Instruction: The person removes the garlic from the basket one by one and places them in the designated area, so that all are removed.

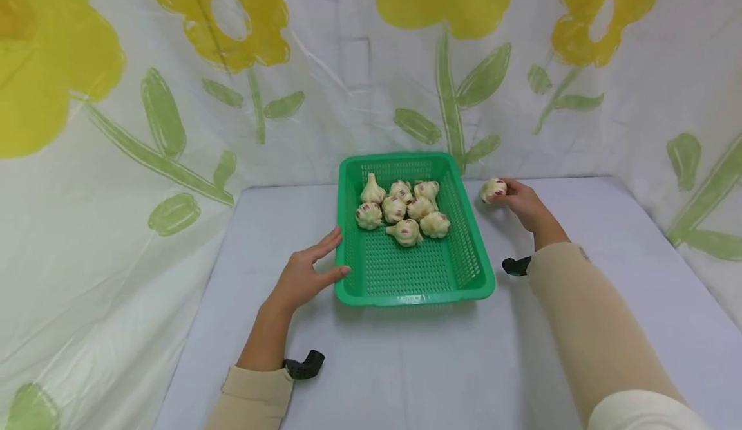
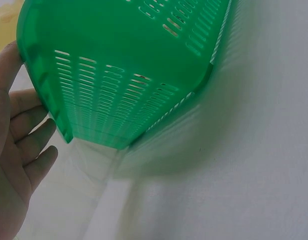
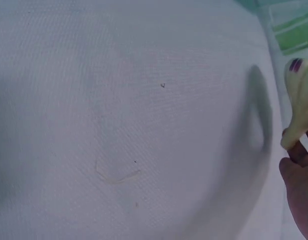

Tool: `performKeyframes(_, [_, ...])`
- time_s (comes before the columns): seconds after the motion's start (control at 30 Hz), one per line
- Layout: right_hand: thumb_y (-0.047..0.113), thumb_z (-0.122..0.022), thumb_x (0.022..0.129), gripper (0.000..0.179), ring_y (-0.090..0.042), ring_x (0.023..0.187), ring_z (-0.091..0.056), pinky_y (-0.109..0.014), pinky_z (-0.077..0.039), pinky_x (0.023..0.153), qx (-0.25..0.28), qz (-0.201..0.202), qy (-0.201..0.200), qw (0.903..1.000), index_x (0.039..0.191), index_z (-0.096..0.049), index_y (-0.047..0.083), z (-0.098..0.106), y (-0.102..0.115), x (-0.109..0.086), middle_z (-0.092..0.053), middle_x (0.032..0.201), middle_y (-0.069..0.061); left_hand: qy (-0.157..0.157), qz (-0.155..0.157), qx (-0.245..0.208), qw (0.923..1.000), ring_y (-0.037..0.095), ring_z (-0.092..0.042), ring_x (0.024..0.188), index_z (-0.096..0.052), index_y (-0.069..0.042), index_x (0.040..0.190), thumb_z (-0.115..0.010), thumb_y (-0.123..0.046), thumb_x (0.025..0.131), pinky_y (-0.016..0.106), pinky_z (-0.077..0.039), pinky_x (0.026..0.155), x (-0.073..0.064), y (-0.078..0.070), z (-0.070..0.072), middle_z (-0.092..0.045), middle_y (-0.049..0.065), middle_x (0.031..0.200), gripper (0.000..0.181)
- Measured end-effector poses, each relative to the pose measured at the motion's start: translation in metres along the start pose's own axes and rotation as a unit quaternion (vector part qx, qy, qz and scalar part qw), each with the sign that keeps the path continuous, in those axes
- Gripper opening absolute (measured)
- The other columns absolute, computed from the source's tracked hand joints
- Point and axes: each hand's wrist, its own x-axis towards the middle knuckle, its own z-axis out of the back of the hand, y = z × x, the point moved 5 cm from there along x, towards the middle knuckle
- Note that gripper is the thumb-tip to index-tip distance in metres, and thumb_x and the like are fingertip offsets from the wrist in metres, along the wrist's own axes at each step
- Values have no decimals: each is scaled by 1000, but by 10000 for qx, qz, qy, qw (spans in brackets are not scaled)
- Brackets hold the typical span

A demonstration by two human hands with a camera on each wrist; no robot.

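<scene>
A green plastic basket [image 1: 406, 300] with slotted walls stands in the middle of the table. Several garlic bulbs [image 1: 405, 232] lie together in its far half. My left hand [image 1: 301, 277] touches the left rim with its fingers spread and nearly straight, as the left wrist view also shows along the basket's side [image 2: 109, 50]. To the right of the basket's far corner, my right hand [image 1: 524, 203] pinches one garlic bulb [image 1: 492, 190] between thumb and fingers. At the edge of the right wrist view this bulb [image 3: 299, 97] appears by its neck, and most of the hand is cut off.
White cloth covers the table [image 1: 359, 372]. Behind it hangs a pale sheet [image 1: 324, 95] with yellow flowers. Small dry scraps [image 3: 116, 180] lie on the cloth near the right hand. A black wrist mount [image 1: 305, 365] sticks out at the left wrist.
</scene>
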Motion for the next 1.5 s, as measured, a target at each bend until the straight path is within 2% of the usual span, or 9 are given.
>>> performKeyframes(0.17, [23,-72,91,80,-33,141,-29,-49,-22,122,-105,-66,28,9999,156,-27,7,-3,-15,1,-32,156,-21,41,51,-9,10000,16,-39,142,-48,-20,147,-72,-47,86,46,-38,113,-2,0,-4,-38,-13,154,71])
performKeyframes(0.3, [25,-73,90,83,-34,143,-28,-49,-20,122,-49,-177,52,9998,157,-26,10,-5,-20,3,-31,157,-20,25,45,-26,10000,15,-39,142,-48,-20,147,-73,-46,86,46,-38,113,-3,0,-5,-38,-14,154,71])
performKeyframes(0.57, [30,-68,94,81,-33,146,-26,-50,-20,122,-146,-161,156,9996,158,-22,11,-11,-16,2,-27,161,-15,-52,-21,27,10000,18,-40,142,-49,-19,146,-75,-42,85,47,-39,112,0,-4,0,-40,-10,154,70])
performKeyframes(0.77, [33,-69,93,85,-34,145,-26,-51,-22,121,-320,-121,197,9992,159,-19,13,-12,-17,3,-25,161,-16,-54,-13,61,10000,18,-40,142,-48,-18,146,-75,-41,86,47,-39,113,0,-4,1,-39,-11,154,70])
performKeyframes(1.0, [33,-70,92,86,-35,144,-27,-52,-23,120,-491,7,124,9987,158,-20,12,-15,-15,1,-28,160,-17,-35,-30,138,9999,18,-40,142,-48,-19,147,-74,-43,86,47,-40,112,0,-5,1,-40,-10,154,70])
performKeyframes(1.5, [42,-71,89,93,-35,144,-26,-53,-23,120,-676,-97,34,9977,159,-17,14,-16,-15,1,-28,160,-17,-37,40,147,9999,18,-40,142,-47,-18,147,-75,-40,86,46,-39,113,0,-5,1,-39,-10,154,71])
